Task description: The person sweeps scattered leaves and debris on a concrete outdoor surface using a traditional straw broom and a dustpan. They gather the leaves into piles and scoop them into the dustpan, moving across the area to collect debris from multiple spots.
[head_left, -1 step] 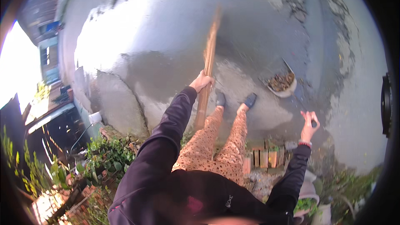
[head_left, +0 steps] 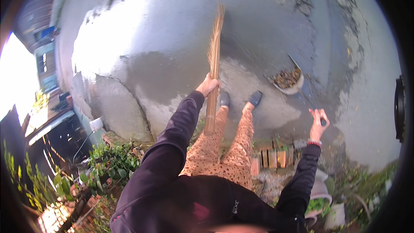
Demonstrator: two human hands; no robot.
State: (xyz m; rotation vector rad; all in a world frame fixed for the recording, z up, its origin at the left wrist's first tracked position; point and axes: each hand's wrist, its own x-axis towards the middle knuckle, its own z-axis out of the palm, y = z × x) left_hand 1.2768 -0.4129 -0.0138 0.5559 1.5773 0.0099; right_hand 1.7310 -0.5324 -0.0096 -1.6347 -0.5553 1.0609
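Observation:
My left hand (head_left: 208, 86) is wrapped round a broom (head_left: 214, 56) of thin tan sticks. The broom's loose tip points away from me, and its thick end comes back over my left leg. In my right hand (head_left: 318, 123) is the dark handle of a long-handled dustpan (head_left: 296, 88). The white pan lies on the wet ground ahead and to the left of that hand. A heap of brown leaves and debris (head_left: 286, 79) fills the pan. A wide gap separates the broom from the dustpan.
Wet concrete (head_left: 172, 69) with cracks spreads before my dark shoes (head_left: 255, 99). Bricks (head_left: 276, 157) lie behind my feet on the right. Green plants (head_left: 114, 164) grow at lower left, near a white cylindrical object (head_left: 96, 124). A planter (head_left: 319, 194) stands behind my right arm.
The broom, blurred by motion before, now shows sharply, its tip slightly further left. The dustpan and right hand sit slightly further left and up in the view. Both grips are unchanged.

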